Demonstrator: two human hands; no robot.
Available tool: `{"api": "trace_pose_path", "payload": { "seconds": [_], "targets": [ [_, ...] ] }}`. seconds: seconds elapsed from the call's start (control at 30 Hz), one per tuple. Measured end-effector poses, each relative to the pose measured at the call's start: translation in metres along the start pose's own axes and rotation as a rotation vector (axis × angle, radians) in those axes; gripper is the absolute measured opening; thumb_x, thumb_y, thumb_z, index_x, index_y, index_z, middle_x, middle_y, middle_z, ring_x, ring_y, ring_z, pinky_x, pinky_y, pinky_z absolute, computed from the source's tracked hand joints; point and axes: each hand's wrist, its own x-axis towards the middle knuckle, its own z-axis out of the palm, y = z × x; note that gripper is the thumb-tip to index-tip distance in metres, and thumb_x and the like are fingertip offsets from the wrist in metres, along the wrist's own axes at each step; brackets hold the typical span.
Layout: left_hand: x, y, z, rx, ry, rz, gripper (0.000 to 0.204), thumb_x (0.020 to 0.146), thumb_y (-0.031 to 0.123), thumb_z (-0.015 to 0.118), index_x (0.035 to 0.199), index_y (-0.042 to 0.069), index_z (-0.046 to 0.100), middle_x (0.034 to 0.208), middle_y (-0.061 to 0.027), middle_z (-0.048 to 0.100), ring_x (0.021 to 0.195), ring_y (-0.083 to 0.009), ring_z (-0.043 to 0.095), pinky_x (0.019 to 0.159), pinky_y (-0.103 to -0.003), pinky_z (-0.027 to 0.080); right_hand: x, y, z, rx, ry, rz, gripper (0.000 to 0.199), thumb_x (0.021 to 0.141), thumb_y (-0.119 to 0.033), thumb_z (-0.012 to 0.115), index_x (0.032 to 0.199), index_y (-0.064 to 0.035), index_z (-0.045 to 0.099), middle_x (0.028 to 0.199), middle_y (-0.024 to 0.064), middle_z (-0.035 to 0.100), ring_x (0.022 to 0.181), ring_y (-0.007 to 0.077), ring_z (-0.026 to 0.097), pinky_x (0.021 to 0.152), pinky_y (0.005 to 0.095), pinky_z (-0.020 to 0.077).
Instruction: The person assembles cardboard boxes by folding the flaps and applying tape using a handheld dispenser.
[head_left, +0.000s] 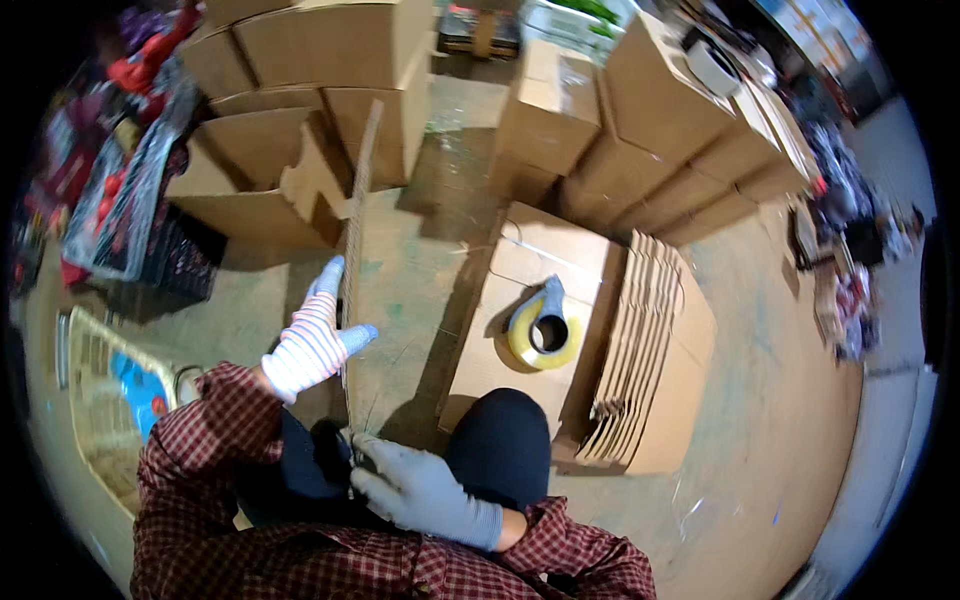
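**Two gloved hands hold a flat card on its edge**

The card (356,215) is a flat piece of brown cardboard. It stands on its thin edge, so from above it looks like a long narrow strip. It runs from the person's lap up toward the stacked boxes (330,60) at the back.

What could go wrong? The card is tall and thin, and it is held only near its low end. The far end sticks out with nothing under it. It could bend, flop to one side, or bump the boxes close behind it. The gloves may be slippery too, so the card might slide down through the hands. A roll of tape (543,335) sits on a flat box (520,300) to the right, near the knee (503,440). A wide swing of the card could knock it off.

The left hand (312,340) is higher up. Its fingers are mostly straight and spread. They lie flat against the left side of the card, and the thumb reaches to the card's edge. It looks more like pressing than a tight grip.

The right hand (420,490) is low, by the lap. Its fingers (368,445) are curled in at the card's bottom end. They seem to pinch it, though I cannot see the grip clearly.

A pile of flat cards (650,350) leans just right of the flat box.
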Motion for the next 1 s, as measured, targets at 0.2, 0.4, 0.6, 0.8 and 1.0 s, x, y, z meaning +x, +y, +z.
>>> {"api": "trace_pose_path", "payload": {
  "seconds": [0.2, 0.4, 0.6, 0.8, 1.0],
  "targets": [
    [-0.032, -0.029, 0.007, -0.16, -0.087, -0.276, 0.087, 0.082, 0.046, 0.063, 0.139, -0.008, 0.026, 0.138, -0.0262, 0.038, 0.129, -0.0321, 0.038, 0.107, -0.037, 0.031, 0.068, 0.065, -0.04, 0.447, 0.071, 0.264, 0.033, 0.089, -0.025, 0.061, 0.109, 0.0008, 0.058, 0.095, 0.0117, 0.061, 0.086, 0.0135, 0.056, 0.077, 0.0261, 0.0461],
    [-0.041, -0.026, 0.036, -0.403, 0.06, -0.284, 0.09, 0.081, 0.048, 0.066, 0.142, -0.003, 0.024, 0.143, -0.0256, 0.03, 0.132, -0.0343, 0.033, 0.108, -0.04, 0.029, 0.158, 0.047, -0.031, 0.221, 0.131, 0.137, 0.063, 0.083, -0.034, 0.068, 0.125, 0.0058, 0.045, 0.121, 0.0209, 0.053, 0.11, 0.025, 0.053, 0.093, 0.0338, 0.0411],
    [-0.035, -0.021, 0.042, -0.243, 0.191, -0.199, 0.087, 0.078, 0.046, 0.069, 0.141, 0.002, 0.029, 0.142, -0.0239, 0.034, 0.13, -0.0354, 0.036, 0.108, -0.04, 0.031, 0.186, 0.077, -0.014, 0.342, 0.012, 0.148, 0.065, 0.082, -0.033, 0.071, 0.126, 0.0069, 0.044, 0.121, 0.0182, 0.054, 0.111, 0.0226, 0.05, 0.095, 0.0333, 0.0388],
    [-0.037, -0.02, 0.014, 0.057, 0.29, -0.185, 0.061, 0.081, 0.032, 0.066, 0.129, 0.001, 0.046, 0.125, -0.0239, 0.05, 0.116, -0.0354, 0.05, 0.099, -0.04, 0.04, 0.183, 0.077, -0.014, 0.418, -0.008, 0.107, 0.044, 0.084, -0.02, 0.067, 0.116, 0.0049, 0.05, 0.109, 0.0131, 0.061, 0.097, 0.0195, 0.056, 0.086, 0.032, 0.0445],
    [-0.033, 0.0, -0.041, 0.509, 0.186, -0.39, 0.032, 0.081, 0.019, 0.058, 0.106, 0.0, 0.063, 0.091, -0.0253, 0.063, 0.086, -0.0365, 0.063, 0.079, -0.04, 0.05, 0.178, 0.096, -0.055, -0.053, -0.03, 0.099, 0.035, 0.076, -0.007, 0.051, 0.109, 0.0047, 0.052, 0.095, 0.022, 0.063, 0.088, 0.0308, 0.063, 0.077, 0.0354, 0.0491]
  ]
}}
